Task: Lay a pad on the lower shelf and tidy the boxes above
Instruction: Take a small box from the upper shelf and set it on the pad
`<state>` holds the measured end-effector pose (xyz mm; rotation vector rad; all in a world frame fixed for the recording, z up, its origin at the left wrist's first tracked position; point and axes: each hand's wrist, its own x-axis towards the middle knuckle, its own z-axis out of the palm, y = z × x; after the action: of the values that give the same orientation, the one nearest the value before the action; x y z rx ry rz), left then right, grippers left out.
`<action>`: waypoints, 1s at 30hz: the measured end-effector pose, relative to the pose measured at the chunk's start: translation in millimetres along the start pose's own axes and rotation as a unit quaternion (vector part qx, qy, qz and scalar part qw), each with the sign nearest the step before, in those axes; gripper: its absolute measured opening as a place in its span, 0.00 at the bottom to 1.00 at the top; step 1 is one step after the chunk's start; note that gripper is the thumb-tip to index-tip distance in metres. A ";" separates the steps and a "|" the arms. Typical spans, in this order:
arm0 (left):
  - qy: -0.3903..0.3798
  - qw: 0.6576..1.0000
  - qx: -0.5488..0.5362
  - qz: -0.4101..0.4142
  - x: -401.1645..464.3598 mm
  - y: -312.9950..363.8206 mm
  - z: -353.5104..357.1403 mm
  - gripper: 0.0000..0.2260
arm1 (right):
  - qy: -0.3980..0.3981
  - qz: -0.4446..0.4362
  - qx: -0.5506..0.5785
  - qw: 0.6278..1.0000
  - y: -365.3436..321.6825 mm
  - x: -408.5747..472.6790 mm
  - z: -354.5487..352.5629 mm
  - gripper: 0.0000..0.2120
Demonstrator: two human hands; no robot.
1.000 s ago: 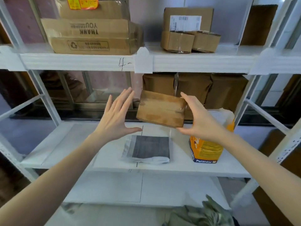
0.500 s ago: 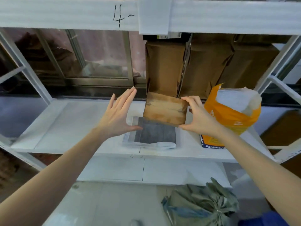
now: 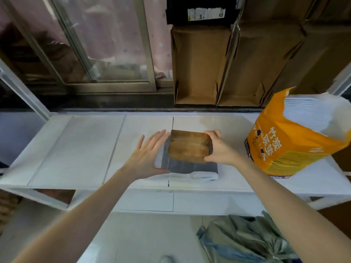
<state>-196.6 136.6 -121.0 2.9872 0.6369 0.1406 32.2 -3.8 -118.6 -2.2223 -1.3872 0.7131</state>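
Observation:
A folded grey pad with white edges (image 3: 187,167) lies on the white lower shelf (image 3: 85,149). A small brown cardboard box (image 3: 189,146) sits on or just over the pad's far half. My right hand (image 3: 218,149) grips the box's right side. My left hand (image 3: 147,154) is spread flat beside the box's left edge, fingers apart, thumb on the pad's white border; whether it touches the box I cannot tell.
An opened orange bag of white pads (image 3: 296,135) stands on the shelf to the right. Tall brown cartons (image 3: 201,63) lean behind the shelf. A window frame (image 3: 114,86) runs at the back left. A green-grey sack (image 3: 245,242) lies on the floor below.
My right hand has brought the box down from mid-air onto the pad. My left hand followed beside it. My view tilted downward, so the upper shelf left the frame.

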 end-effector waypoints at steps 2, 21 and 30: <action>-0.015 1.000 0.006 0.015 7.0 -3.7 15.9 0.49 | -0.015 0.005 0.015 1.000 3.2 13.1 8.6 0.43; -0.170 0.984 -0.028 -0.041 44.2 16.2 58.5 0.38 | -0.030 0.001 0.037 0.999 33.7 32.2 40.0 0.45; -0.054 0.996 0.070 0.011 24.6 15.7 9.3 0.40 | 0.017 -0.076 -0.086 0.993 6.0 -7.8 -12.0 0.42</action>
<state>-166.9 131.8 -126.9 3.1087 0.6279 -0.0677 40.9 -14.4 -111.3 -2.2147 -1.6350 0.5178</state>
